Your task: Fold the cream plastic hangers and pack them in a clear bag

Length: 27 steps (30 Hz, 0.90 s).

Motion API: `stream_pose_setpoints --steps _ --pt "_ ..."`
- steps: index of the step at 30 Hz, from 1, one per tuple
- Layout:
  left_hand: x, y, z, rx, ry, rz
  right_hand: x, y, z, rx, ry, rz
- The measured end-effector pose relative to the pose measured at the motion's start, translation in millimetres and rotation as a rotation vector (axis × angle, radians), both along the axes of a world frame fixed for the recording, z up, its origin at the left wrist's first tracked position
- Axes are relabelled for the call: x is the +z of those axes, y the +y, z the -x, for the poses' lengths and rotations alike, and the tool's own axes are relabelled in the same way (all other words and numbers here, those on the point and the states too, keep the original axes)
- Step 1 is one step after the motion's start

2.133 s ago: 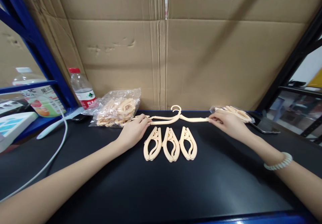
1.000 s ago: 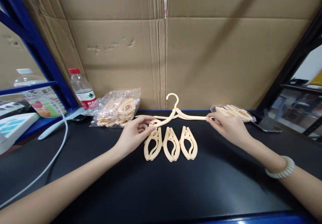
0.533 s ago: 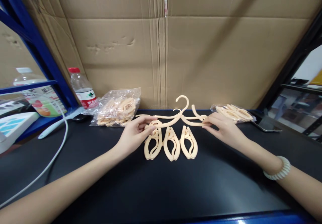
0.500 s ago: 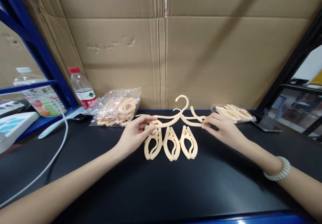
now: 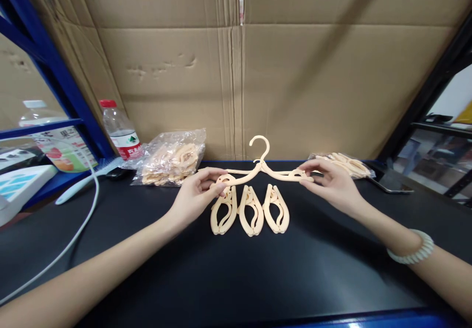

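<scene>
A cream folding clothes hanger (image 5: 248, 177) is spread out between my hands, its hook upright. My left hand (image 5: 199, 190) pinches the left end of it between thumb and fingers. At the right end, my right hand (image 5: 328, 183) grips the other arm tip. Just in front of the spread hanger lie three folded hangers side by side on the black table: a left one (image 5: 215, 225), a middle one (image 5: 243, 222) and a right one (image 5: 270, 220). Behind it, another cream hanger part (image 5: 239, 171) shows low at the back, partly hidden.
A clear bag of folded hangers (image 5: 171, 158) stands at the back left, and another bag (image 5: 348, 164) at the back right beside a phone (image 5: 393, 185). A red-capped bottle (image 5: 120, 131), a pale blue brush (image 5: 79, 185) and a white cable (image 5: 90, 215) are left. Cardboard (image 5: 165, 72) walls the back.
My right hand has moved outward to the right and slightly up, and the hanger's right arm now lies straighter, its small inner piece swung down. The hook has shifted slightly left.
</scene>
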State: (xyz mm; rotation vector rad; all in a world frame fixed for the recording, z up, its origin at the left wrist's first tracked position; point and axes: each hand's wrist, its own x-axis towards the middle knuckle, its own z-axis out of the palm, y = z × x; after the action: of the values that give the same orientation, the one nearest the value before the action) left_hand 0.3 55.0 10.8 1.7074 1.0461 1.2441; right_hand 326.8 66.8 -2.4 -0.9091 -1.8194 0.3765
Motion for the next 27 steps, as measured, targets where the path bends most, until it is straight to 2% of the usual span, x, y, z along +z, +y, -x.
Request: stream_pose_setpoints --steps 4,7,12,16,20,24,27 --pt "4.8 -1.3 1.6 -0.016 -0.079 0.010 2.9 -1.3 2.1 0.058 0.353 0.209" --pt "9.5 -3.4 1.9 -0.005 -0.174 0.032 5.7 -3.3 3.6 0.066 0.516 0.311" --pt "20.4 -9.3 0.3 0.003 -0.291 0.099 3.1 0.6 -0.3 0.042 0.677 0.265" --pt "24.6 -15.6 -3.7 -0.022 -0.311 0.117 -0.7 2.5 -2.0 0.018 0.665 0.206" --pt "20.0 -20.6 -9.6 -0.060 -0.304 0.167 -3.0 -3.9 8.1 0.051 0.725 0.259" --pt "14.1 -24.4 -15.9 -0.097 -0.250 0.213 -4.1 -15.3 25.0 0.162 0.744 0.378" --pt "12.9 -27.6 -20.2 -0.122 -0.223 0.219 -2.8 -25.8 36.2 0.287 0.631 0.449"
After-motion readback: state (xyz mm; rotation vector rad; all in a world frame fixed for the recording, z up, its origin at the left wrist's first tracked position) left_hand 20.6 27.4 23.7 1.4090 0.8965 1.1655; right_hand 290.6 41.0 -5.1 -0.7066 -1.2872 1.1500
